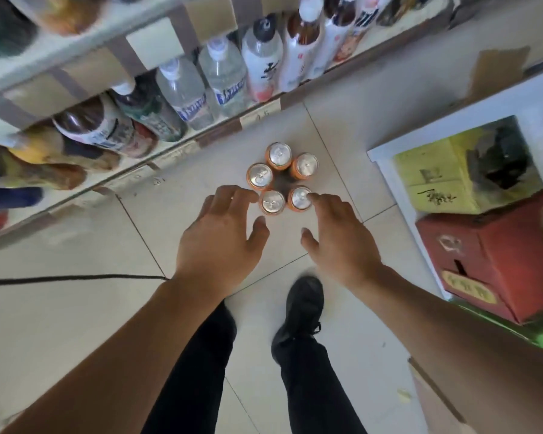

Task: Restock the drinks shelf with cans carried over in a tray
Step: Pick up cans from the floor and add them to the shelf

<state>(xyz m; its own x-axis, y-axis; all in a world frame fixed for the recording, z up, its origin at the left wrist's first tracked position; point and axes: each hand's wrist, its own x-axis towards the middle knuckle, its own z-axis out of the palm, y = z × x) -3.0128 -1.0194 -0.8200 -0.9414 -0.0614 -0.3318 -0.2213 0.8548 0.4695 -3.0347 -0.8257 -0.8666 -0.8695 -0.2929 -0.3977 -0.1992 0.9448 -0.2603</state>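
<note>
With your left hand [220, 242] and right hand [339, 242] spread, holding nothing, above five orange aluminium cans [279, 178] on the tiled floor [76, 308], shelving hasn't begun.

Five orange aluminium cans with silver tops [279, 178] stood in a tight ring on the pale tiled floor [76, 308], touching or nearly so, leaving only a small dark gap at the centre. Bare tile lay open all round the ring. The low drinks shelf of plastic bottles [182, 89] closed off the far-left side, near the cans. To the right, well apart, a white shelf unit [389, 170] holding a yellow cardboard box [436, 180] and a red cardboard box [489, 261] blocked passage.
</note>
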